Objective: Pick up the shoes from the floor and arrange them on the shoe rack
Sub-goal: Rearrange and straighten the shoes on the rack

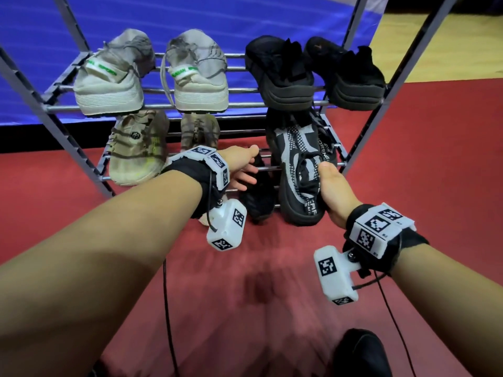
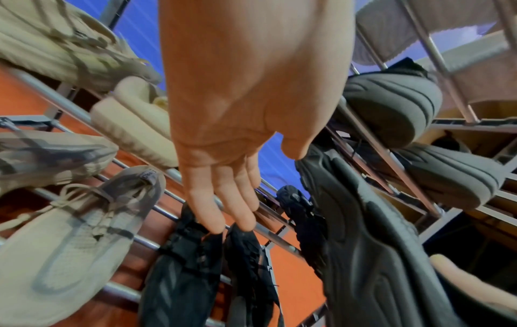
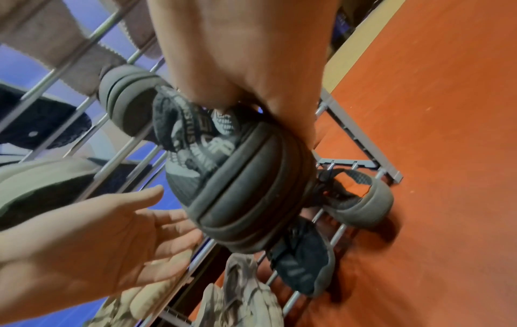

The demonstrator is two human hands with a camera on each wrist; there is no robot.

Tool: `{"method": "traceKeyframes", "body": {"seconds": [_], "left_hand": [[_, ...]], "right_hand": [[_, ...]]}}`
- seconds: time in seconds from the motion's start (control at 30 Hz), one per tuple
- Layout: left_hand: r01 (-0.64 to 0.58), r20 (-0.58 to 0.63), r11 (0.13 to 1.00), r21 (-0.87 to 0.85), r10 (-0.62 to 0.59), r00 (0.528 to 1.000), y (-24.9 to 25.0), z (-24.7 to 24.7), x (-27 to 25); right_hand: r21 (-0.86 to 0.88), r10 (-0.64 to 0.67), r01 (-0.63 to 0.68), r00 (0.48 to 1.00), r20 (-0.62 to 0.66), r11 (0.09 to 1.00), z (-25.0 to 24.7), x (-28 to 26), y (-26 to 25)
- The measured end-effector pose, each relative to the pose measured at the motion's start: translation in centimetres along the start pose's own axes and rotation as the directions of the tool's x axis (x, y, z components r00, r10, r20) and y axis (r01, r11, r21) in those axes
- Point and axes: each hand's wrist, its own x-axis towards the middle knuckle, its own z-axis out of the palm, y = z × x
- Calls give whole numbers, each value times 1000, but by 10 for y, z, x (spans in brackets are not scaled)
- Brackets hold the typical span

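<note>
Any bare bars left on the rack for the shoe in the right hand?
Lower shelf is crowded: bare bars show only in a narrow strip between the black shoe by the left hand and the patterned shoe in the right hand. Top shelf has a slim gap between white pair and black pair. Red floor in front is bare.

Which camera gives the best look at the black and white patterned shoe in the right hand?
The head view: the patterned shoe shows nearly whole from above, the right hand gripping its heel end. The right wrist view shows only its heel and sole edge; the left wrist view shows only its dark sole.
</note>
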Motion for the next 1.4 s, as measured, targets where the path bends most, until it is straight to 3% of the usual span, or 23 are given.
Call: {"method": "traceKeyframes", "body": {"seconds": [0.17,0.27,0.47,0.67,0.8,0.97,1.03,1.2,1.4], "left_hand": [[-1,15,999,47,0,1000,10,35,16],[2,63,998,61,-6,998,14,60,30],[44,197,994,-99,-24,980,26,100,57],[-88,-40,973,-213,81,996,19,117,75],[-89,-12,961,-260,89,996,24,112,73],[84,152,975,-204,-53,987,31,99,62],[84,117,982,-172,-65,991,36,95,60],[56,75,929,-367,-30,997,33,84,50],[51,-50,949,-311,-70,996,-3,35,39]], "right_hand": [[-4,-3,2,987,-161,1000,-37,8,7],[-20,33,-37,985,-171,999,-50,18,13],[58,47,-35,971,-233,998,-62,32,15],[94,27,-6,974,-225,996,-64,42,20],[116,32,-6,972,-232,993,-61,46,22],[161,60,-19,966,-251,987,-65,41,17],[163,75,-33,964,-254,986,-66,37,16],[166,83,-34,952,-296,986,-58,35,13],[140,102,-61,945,-310,988,-39,44,15]]}}
